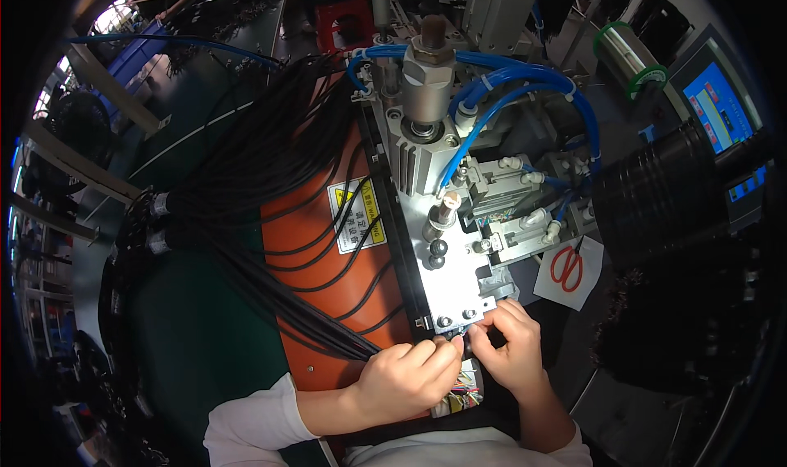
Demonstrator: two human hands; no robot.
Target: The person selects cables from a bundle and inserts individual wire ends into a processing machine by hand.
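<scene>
Both my hands meet at the near end of a metal pneumatic press, just below its bright plate. My left hand is closed, its thumb and fingertips pinched together at the plate's edge; a bundle of black cables runs up to it. My right hand is curled beside it, thumb and forefinger closing on the same spot. Something tiny and dark sits between the fingertips, but I cannot make out what. Under the hands, a pale tray holds cut ends of coloured wire.
Thick black cables fan over an orange panel on the left. Blue air hoses loop above the press. To the right are red scissor-like handles on white paper, a wire spool, a screen and a black ribbed cylinder.
</scene>
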